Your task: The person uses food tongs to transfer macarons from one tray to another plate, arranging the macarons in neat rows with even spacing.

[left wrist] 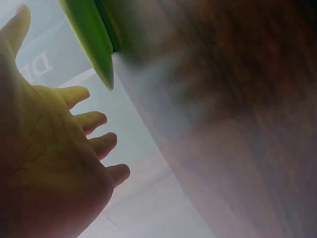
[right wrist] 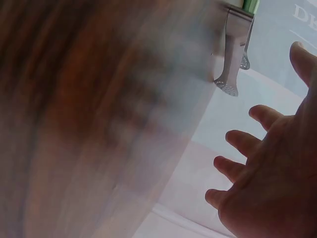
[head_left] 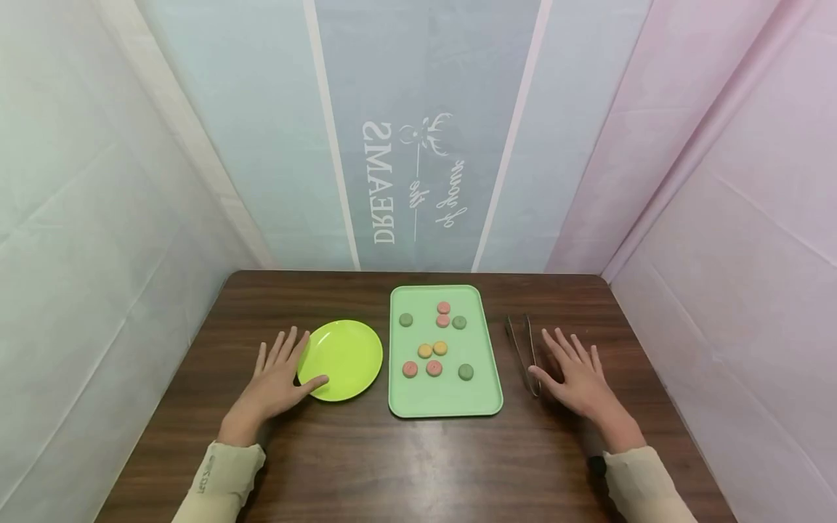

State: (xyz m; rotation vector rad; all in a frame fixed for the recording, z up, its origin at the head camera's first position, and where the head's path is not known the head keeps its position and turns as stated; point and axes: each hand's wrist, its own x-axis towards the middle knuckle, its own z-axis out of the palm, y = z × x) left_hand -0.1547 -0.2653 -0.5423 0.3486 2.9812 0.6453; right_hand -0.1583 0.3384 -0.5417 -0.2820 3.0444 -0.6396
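Note:
My left hand (head_left: 275,381) is spread with fingers extended at the left edge of a lime-green plate (head_left: 346,359); its thumb overlaps the rim in the head view, and I cannot tell whether it touches. Metal tongs (head_left: 532,363) lie on the table, their two arms apart and tips pointing away from me. Just right of them, my right hand (head_left: 578,381) hovers or rests with fingers spread, thumb close to the tongs' bent end. Neither hand holds anything. In the left wrist view the plate (left wrist: 91,42) appears edge-on; the tongs (right wrist: 232,54) show in the right wrist view.
Between the hands lies a pale green tray (head_left: 445,405) bearing several pink discs (head_left: 434,368), two yellow ones (head_left: 425,351) and three dark green ones (head_left: 466,372), macaron-like. The dark wooden table (head_left: 425,465) meets a printed curtain (head_left: 418,73) behind, with pale cloth on both sides.

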